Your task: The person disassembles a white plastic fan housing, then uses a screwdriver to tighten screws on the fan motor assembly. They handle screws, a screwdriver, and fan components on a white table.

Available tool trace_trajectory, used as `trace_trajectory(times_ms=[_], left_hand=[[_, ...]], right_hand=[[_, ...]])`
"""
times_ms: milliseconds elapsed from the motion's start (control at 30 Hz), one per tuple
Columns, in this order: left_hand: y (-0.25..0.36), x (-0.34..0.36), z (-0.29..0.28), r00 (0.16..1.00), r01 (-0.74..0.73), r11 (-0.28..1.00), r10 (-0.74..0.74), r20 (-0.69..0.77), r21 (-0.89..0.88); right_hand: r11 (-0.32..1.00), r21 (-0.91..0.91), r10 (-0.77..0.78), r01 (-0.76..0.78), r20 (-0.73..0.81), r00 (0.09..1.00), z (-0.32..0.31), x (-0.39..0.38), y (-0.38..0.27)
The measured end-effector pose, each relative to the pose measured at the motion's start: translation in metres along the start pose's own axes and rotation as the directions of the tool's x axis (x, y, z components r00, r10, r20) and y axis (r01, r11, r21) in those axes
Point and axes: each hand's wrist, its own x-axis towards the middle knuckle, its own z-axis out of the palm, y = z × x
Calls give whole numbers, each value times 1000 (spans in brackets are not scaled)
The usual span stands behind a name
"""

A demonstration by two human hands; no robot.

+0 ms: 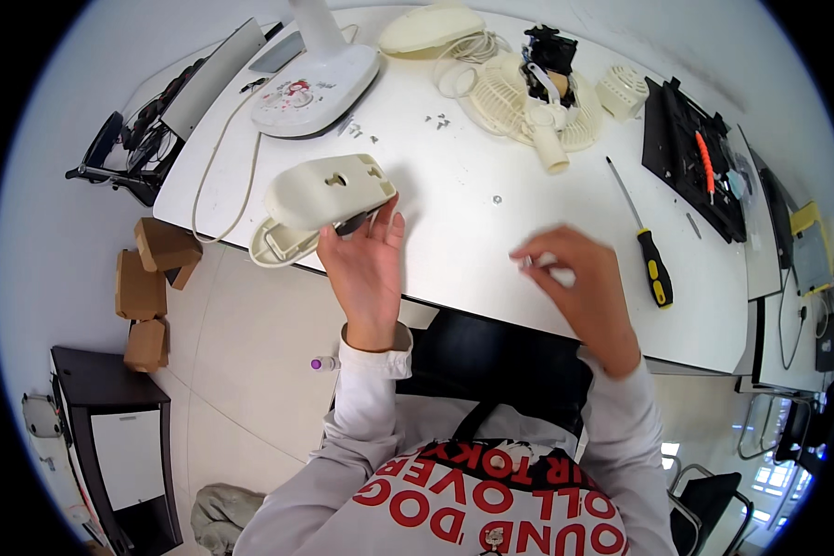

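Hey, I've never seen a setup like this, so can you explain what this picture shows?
There's no robot here, just a person's two bare hands. The picture comes from a wide fisheye camera worn on their head, looking down, so straight edges bend near the rim. The left hand holds a cream plastic housing. The right hand pinches a small shiny piece, too small to identify. On the white table lie a screwdriver, small metal parts, a round cream grille and a white base.
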Motion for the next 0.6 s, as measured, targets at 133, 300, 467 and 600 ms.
trace_trajectory(times_ms=[133,300,467,600], left_hand=[[1,-3,-2,1000,12,996,-13,-5,-88],[3,-6,-9,1000,25,991,-22,22,-131],[1,-5,-10,999,43,988,-44,2,-151],[-1,-5,-5,999,31,988,-34,-18,-148]], right_hand=[[957,-271,-90,102,57,994,17,48,38],[890,-440,-78,124,120,990,27,64,51],[904,-379,-208,199,17,978,44,79,62],[862,-422,-318,281,-17,948,72,107,78]])
